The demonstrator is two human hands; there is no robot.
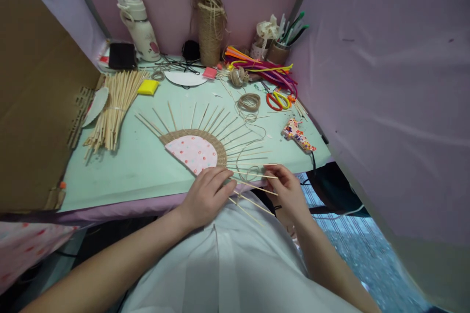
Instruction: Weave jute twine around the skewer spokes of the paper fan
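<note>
A half-round fan-shaped piece of thin wooden sticks lies at the table's front edge, its sticks spreading outward. Its middle is pink dotted fabric (191, 152), bordered by a woven twine band (221, 149). My left hand (210, 194) is closed over the lower right end of this piece, its fingers bent across the band and stick bases. My right hand (287, 187) pinches near the outer ends of the lower sticks (259, 187), which reach over my lap. Loose twine (265, 132) winds across the sticks; whether the right fingers also hold it is hidden.
A hot glue gun (298, 135), scissors (278, 100) and a twine coil (248, 102) lie on the right. A stick bundle (116, 107) lies left. Along the back are a bottle (141, 29), twine spool (210, 34), pipe cleaners (264, 66) and pen cup (278, 53).
</note>
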